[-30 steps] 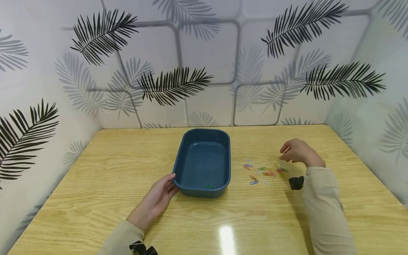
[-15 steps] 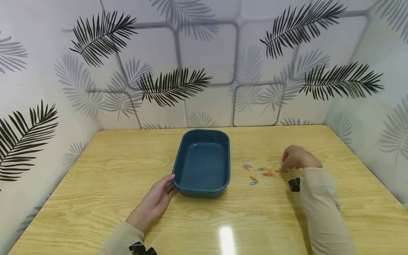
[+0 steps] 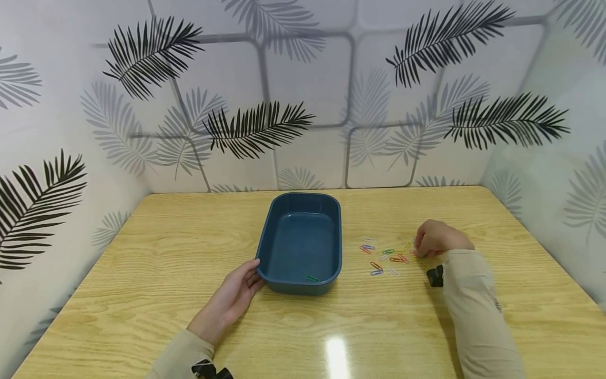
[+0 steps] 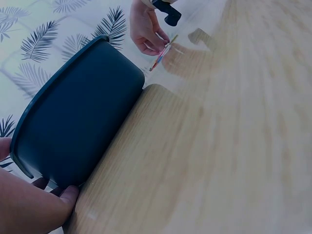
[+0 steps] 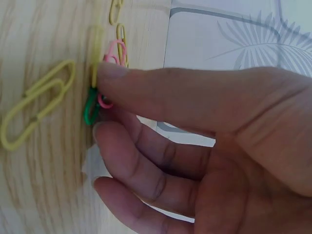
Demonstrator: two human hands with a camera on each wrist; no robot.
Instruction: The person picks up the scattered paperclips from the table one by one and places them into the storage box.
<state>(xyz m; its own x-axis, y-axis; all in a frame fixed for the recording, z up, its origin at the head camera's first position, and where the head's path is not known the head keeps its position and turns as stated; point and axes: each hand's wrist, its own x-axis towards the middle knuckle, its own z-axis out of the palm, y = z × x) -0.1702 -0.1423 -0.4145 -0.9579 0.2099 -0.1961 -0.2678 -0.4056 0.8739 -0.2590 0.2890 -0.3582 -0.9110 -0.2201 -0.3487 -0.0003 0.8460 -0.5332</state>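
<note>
A dark blue plastic tray [image 3: 303, 198] stands mid-table with a few green paper clips [image 3: 311, 278] at its near end. My left hand [image 3: 233, 292] grips its near left corner, thumb at the rim and fingers against the outer wall. To the right, my right hand [image 3: 437, 239] reaches down into loose paper clips with its fingers curled. In the right wrist view, the thumb and fingertips close in at a green paper clip [image 5: 89, 107] and a pink paper clip [image 5: 117, 48], with a large yellow paper clip [image 5: 39, 105] beside them. The index fingertip is mostly hidden behind the thumb.
Several red, blue, white and yellow paper clips lie scattered between tray and right hand, including a blue paper clip [image 3: 376, 272] and a white paper clip [image 3: 368, 239]. The wooden table [image 3: 180, 237] meets a leaf-patterned wall [image 3: 307, 79] at the back and sides.
My right hand has come down from above the paper clips onto them, shifting slightly left and nearer, and now covers the green one there. My left hand and the tray have stayed in place.
</note>
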